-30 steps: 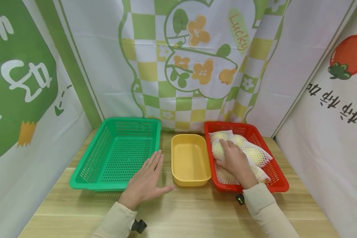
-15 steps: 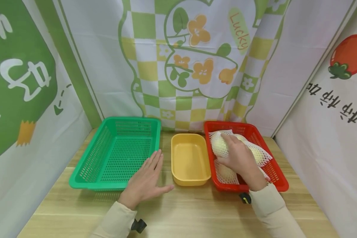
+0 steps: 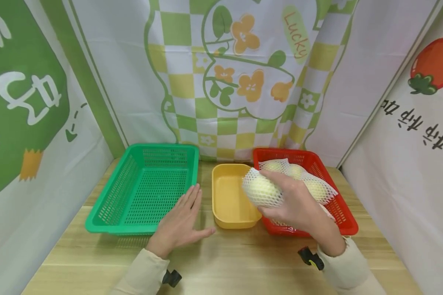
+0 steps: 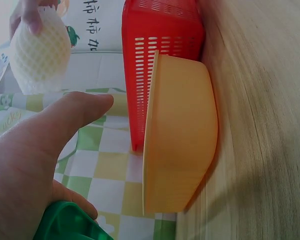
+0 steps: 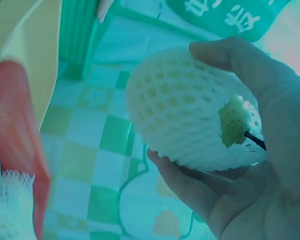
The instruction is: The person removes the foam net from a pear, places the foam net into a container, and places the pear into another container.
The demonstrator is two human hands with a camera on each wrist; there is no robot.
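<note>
The right hand [image 3: 298,200] curls its fingers round a fruit [image 3: 262,190] in white netting, raised over the adjoining edges of the yellow tub [image 3: 227,200] and red basket [image 3: 295,155]. The left hand [image 3: 180,226], fingers straight, thumb spread, is at the green basket's [image 3: 158,194] near right corner.

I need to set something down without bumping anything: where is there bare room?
Bare tabletop lies in front of the yellow tub, between left hand and right sleeve. The green basket and tub also show bare floors. The red basket is crowded with net-wrapped fruits, the right hand holding another fruit nearby.
</note>
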